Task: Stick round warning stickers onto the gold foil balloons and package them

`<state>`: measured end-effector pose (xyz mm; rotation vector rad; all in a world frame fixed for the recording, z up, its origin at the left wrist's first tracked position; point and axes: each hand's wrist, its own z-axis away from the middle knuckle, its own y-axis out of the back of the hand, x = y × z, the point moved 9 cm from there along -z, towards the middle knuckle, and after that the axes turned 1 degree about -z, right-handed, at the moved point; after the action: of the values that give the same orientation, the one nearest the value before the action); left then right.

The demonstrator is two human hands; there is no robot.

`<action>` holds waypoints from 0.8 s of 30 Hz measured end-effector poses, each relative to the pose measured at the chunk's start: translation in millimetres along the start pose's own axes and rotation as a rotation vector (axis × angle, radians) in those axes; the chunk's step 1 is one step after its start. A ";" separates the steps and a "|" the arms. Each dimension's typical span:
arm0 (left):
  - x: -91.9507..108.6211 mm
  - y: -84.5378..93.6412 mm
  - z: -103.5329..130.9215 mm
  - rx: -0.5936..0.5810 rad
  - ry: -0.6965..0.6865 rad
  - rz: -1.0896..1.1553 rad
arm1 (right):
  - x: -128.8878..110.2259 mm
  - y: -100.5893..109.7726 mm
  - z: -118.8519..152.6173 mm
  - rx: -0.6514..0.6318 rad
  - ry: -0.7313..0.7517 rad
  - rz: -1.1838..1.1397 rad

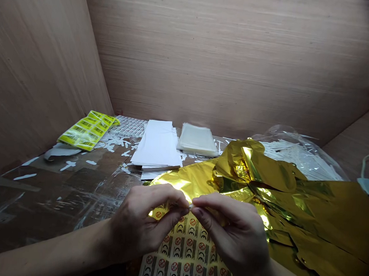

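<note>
My left hand [154, 221] and my right hand [231, 232] meet fingertip to fingertip, each in a pinch. Between them is a tiny pale thing [190, 206], mostly hidden by the fingers and too small to make out. Below the hands lies a sheet of CE stickers [188, 255] with red round symbols. Shiny gold foil [317, 221] spreads from behind the hands to the right, crumpled and layered.
At the back stand a stack of white cards [157, 142] and a stack of clear sleeves [198, 139]. Yellow barcode labels [88, 130] lie back left near scattered white scraps [111, 142]. A clear plastic bag [311, 156] holds white pieces at the back right.
</note>
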<state>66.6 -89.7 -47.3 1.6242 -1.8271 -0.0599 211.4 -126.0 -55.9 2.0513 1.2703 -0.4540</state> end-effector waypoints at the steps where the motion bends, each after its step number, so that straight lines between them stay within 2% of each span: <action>1: -0.2 -0.5 0.2 -0.004 0.004 0.001 | -0.2 -0.3 0.3 -0.005 0.002 -0.004; 8: 0.2 -2.0 1.8 -0.011 -0.011 0.020 | -5.9 -3.2 0.6 -0.035 0.050 -0.012; 15: -0.2 -3.1 6.3 -0.003 -0.010 0.016 | -8.2 -5.1 3.2 -0.060 0.027 -0.026; 24: 10.2 2.6 -0.2 0.022 -0.065 -0.007 | -17.7 -4.1 3.0 -0.057 0.105 0.004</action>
<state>64.6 -98.1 -41.4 1.6618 -1.8771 -0.0967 199.7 -138.4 -48.9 2.0528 1.3247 -0.3082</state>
